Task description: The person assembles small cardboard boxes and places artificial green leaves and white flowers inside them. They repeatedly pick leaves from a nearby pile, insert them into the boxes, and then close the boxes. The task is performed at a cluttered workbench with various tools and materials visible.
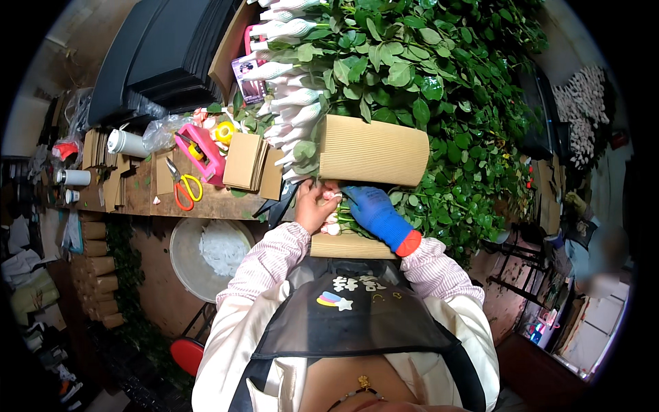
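Note:
Just in front of my chest, my bare left hand has its fingers closed around a pale pink rose. My right hand, in a blue knitted glove with a red cuff, meets it from the other side, its fingertips curled in at the same bloom. Below the fingers more pink rose heads lie with green stems. They rest by the near end of a tan corrugated cardboard sheet, whose far flap curls up beyond my hands. Part of the held rose is hidden by my fingers.
Leafy rose stems with white net-sleeved heads pile up ahead. Leftward on the wooden table lie scissors, a pink tape dispenser, cardboard pieces and a white flask. A white bucket and a red stool stand below.

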The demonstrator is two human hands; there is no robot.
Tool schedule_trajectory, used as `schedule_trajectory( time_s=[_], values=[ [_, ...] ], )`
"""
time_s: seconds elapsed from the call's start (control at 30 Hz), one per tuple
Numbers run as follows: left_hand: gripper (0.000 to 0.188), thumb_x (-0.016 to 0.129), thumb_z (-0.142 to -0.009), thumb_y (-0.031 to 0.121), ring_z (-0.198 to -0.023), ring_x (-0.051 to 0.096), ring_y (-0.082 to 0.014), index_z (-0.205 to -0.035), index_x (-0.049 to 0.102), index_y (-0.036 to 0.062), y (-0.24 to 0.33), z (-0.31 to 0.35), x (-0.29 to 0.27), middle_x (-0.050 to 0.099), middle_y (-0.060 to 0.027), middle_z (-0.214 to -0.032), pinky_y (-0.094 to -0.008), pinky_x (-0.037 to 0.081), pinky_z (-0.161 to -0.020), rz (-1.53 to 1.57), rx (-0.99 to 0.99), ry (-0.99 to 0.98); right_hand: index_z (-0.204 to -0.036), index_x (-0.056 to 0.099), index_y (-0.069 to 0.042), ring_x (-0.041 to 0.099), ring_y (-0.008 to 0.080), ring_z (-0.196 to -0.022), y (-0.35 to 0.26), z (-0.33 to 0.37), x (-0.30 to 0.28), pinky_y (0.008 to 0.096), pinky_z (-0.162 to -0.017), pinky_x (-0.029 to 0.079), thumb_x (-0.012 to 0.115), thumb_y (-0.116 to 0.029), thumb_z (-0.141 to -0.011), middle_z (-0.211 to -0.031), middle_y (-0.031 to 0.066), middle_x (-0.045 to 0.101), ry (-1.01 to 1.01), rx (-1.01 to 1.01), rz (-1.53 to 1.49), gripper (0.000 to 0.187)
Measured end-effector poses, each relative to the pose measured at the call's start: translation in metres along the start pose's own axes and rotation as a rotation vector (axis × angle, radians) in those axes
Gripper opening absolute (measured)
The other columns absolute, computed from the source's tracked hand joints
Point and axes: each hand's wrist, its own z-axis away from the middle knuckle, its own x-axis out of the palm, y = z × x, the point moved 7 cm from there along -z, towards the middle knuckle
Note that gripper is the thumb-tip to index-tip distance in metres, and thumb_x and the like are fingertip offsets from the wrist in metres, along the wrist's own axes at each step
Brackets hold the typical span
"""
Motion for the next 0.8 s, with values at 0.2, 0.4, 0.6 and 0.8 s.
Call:
schedule_trajectory(
  time_s=[0.2,0.4,0.6,0.8],
  values=[
    [0.048,0.083,-0.078,0.035,-0.129,0.048,-0.0438,-0.118,0.072,0.0124,0.000,-0.001,0.001,0.049,-0.0289,-0.141,-0.0465,0.041,-0.109,0.026,0.003,-0.022,-0.117,0.065,-0.008,0.069,0.0389,-0.085,0.004,-0.007,0.021,0.0507,-0.075,0.053,0.057,-0.021,-0.094,-0.091,0.0197,0.070,0.042,-0.012,0.183,0.027],
    [0.039,0.082,-0.080,0.024,-0.115,0.056,-0.0338,-0.114,0.072,0.0083,0.004,0.001,-0.003,0.057,-0.0189,-0.123,-0.0413,0.047,-0.100,-0.009,0.097,0.069,-0.127,0.065,-0.006,0.067,0.0379,-0.104,-0.019,0.009,-0.040,0.0454,-0.090,0.054,0.063,-0.018,-0.094,-0.112,0.0218,0.070,0.125,-0.118,-0.202,0.035],
    [0.045,0.081,-0.081,0.031,-0.114,0.057,-0.0360,-0.120,0.071,0.0132,0.011,0.000,-0.007,0.057,-0.0198,-0.124,-0.0428,0.048,-0.100,-0.058,0.069,0.055,-0.120,0.067,-0.001,0.067,0.0370,-0.104,0.045,0.054,-0.180,0.0452,-0.093,0.053,0.052,-0.006,-0.095,-0.115,0.0177,0.070,0.736,0.250,0.068,0.030],
    [0.044,0.082,-0.079,0.031,-0.117,0.056,-0.0374,-0.118,0.072,0.0156,0.008,0.002,-0.007,0.057,-0.0202,-0.124,-0.0441,0.046,-0.103,-0.067,0.009,0.041,-0.123,0.068,0.001,0.063,0.0229,-0.114,0.081,0.055,-0.165,0.0362,-0.098,0.049,0.060,-0.008,-0.096,-0.124,0.0131,0.068,0.534,0.079,-0.598,0.029]
  ],
)
